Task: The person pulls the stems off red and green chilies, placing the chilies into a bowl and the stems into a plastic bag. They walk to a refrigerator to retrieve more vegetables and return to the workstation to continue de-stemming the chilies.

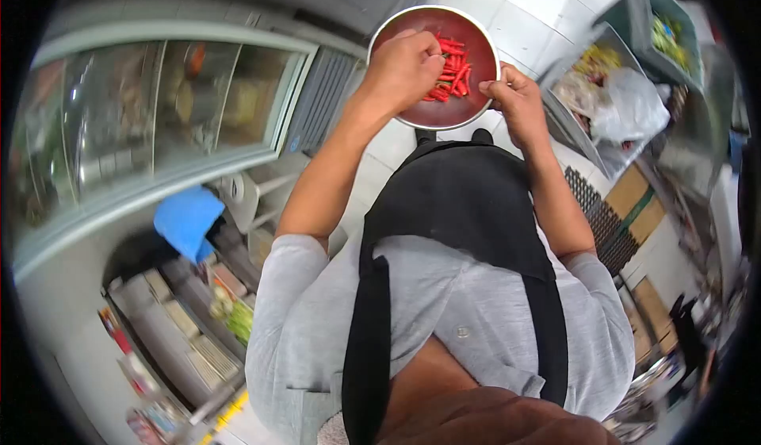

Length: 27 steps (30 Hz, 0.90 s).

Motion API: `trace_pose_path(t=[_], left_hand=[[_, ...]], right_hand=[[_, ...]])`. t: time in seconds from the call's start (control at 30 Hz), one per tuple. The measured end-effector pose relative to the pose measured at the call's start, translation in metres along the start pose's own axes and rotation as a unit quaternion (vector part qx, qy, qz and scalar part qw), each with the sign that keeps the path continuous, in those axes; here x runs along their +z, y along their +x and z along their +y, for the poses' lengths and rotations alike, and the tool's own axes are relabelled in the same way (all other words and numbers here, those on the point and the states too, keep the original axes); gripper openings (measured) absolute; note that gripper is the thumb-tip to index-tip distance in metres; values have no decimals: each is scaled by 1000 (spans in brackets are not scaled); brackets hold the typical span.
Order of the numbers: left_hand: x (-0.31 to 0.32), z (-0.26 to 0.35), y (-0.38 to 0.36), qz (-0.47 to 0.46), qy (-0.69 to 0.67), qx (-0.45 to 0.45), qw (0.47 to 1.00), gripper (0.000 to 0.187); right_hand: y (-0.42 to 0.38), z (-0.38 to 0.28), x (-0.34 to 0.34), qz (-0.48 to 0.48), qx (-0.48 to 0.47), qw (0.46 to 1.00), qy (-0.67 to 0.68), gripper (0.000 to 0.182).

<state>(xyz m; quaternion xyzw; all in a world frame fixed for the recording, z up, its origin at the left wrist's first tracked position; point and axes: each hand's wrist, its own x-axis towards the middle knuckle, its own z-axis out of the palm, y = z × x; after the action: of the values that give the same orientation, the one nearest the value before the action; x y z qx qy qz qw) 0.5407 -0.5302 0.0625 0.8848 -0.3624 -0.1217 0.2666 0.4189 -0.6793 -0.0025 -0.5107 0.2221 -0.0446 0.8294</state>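
A round bowl [440,116], dark red inside with a pale rim, is held out in front of the body. Red chillies [454,68] lie in a heap in its middle and right part. My right hand [519,100] grips the bowl's right rim, with the thumb over the edge and the fingers outside. Over the left part of the bowl, my left hand [404,68] is closed with curled fingers, right beside the chillies. Whatever its fingertips hold, if anything, is hidden.
Glass-fronted cabinet [182,104] at left. Below it, a blue bag [189,221] and trays with vegetables. At upper right, a grey crate [579,128] holds plastic bags, beside a green crate [634,21] with greens. A black mat [606,223] lies on the tiled floor.
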Motion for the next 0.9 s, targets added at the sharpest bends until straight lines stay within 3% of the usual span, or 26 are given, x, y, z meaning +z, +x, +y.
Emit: trace_pose_path(t=[0.03, 0.1, 0.17, 0.23, 0.3, 0.37, 0.4, 0.43, 0.47, 0.5, 0.57, 0.63, 0.7, 0.77, 0.83, 0.9], left_hand=[[-5, 16, 10, -49, -91, -20, 994, 15], [5, 45, 33, -90, -254, 6, 963, 18], [14, 101, 57, -113, -213, 107, 964, 19], [57, 140, 86, -142, -214, 166, 952, 19], [108, 161, 116, -109, -130, 273, 947, 22], [142, 167, 133, -18, -117, 350, 929, 29], [135, 171, 131, -12, -118, 353, 928, 29], [121, 171, 125, -43, -160, 300, 939, 31], [103, 166, 118, -72, -199, 246, 946, 34], [90, 147, 116, -71, -229, 253, 937, 32], [35, 116, 102, -65, -218, 177, 958, 32], [-27, 73, 87, 28, -235, 140, 961, 32], [-109, 39, 60, 173, -135, 124, 968, 31], [-184, 7, 25, 296, -178, 78, 935, 34], [-256, -32, -8, 443, -131, 100, 881, 37], [-323, -50, -44, 560, -146, 57, 814, 42]], right_hand=[[-1, 3, -13, 29, -22, 994, -100, 5], [-6, 17, -29, 78, -26, 995, -52, 6], [-15, 29, -46, 109, 16, 993, -34, 19], [-18, 58, -66, 135, 6, 990, -26, 17], [-39, 44, -63, 154, 16, 988, -7, 12], [-48, 38, -68, 202, 23, 979, 15, 10], [-41, 70, -87, 205, -2, 978, -44, 14], [-43, 70, -93, 202, -7, 978, -47, 14], [-44, 71, -93, 202, 3, 979, -23, 15], [-45, 70, -92, 197, 15, 980, 1, 17], [-40, 76, -101, 172, 50, 981, -67, 16], [-41, 60, -90, 167, 85, 978, -95, 27], [-29, 51, -76, 160, 105, 979, -67, 27], [-9, 73, -81, 75, 36, 997, 0, 30], [3, 73, -93, 51, 105, 989, -90, 13], [7, 66, -72, 28, 92, 990, -103, 11]])
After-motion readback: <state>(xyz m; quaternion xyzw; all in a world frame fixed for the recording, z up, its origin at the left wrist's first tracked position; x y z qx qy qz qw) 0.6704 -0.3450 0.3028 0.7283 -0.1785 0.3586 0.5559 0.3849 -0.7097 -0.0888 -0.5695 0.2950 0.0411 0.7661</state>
